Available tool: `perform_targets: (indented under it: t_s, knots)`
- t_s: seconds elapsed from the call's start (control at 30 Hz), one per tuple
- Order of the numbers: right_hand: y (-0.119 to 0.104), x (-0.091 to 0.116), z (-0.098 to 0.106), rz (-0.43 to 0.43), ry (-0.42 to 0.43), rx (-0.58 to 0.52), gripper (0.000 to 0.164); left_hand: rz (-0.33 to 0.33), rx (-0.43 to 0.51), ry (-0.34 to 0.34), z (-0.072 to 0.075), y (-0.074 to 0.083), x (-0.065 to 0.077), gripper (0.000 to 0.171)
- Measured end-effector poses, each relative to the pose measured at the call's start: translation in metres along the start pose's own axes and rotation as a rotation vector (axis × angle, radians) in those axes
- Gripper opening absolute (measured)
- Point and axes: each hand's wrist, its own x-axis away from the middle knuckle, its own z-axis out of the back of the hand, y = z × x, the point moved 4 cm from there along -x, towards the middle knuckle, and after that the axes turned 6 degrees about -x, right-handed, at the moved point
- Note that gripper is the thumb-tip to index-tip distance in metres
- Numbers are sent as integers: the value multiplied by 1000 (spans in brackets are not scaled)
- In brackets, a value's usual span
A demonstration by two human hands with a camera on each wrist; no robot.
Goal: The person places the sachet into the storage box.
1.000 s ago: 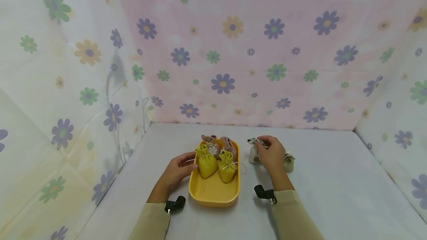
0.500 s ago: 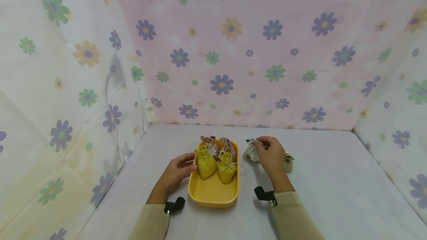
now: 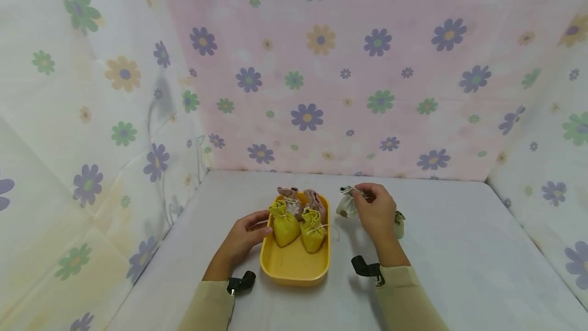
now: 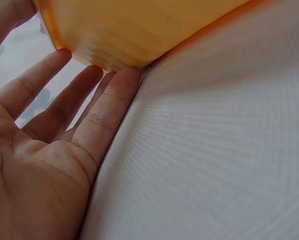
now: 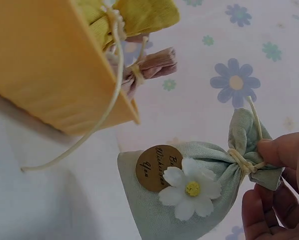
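Observation:
My right hand (image 3: 376, 211) pinches a pale grey-green drawstring pouch (image 5: 199, 185) by its gathered neck. A white flower and a round brown tag decorate the pouch, which hangs to the right of the yellow tray (image 3: 294, 269). My left hand (image 3: 248, 236) touches the tray's left side with nearly straight fingers (image 4: 107, 110). Inside the tray are two yellow pouches, one (image 3: 286, 229) at left and one (image 3: 313, 236) at right. Behind them stand two dusty-pink pouches, one (image 3: 294, 208) with a white flower and another (image 3: 316, 203) at its right.
Another greenish pouch (image 3: 399, 225) sits on the white table (image 3: 459, 259), partly hidden behind my right hand. A loose cord (image 5: 104, 117) hangs over the tray's right wall. Flower-patterned cloth (image 3: 340, 86) encloses the table at the back and both sides.
The grey-green pouch has swung left and lifted slightly, tilting with its bottom toward the tray. My right hand has risen a little with it. The left hand and tray stay put.

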Motion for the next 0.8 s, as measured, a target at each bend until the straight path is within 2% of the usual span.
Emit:
perform_targets:
  t_s: [0.47,0.8]
  knots:
    - [-30,1,14,77,12,-56,15,4,-14,3,1,1,-3,69]
    - [-40,9,16,84,-16,-62,15,10,-23,-8,2,-3,-2,70]
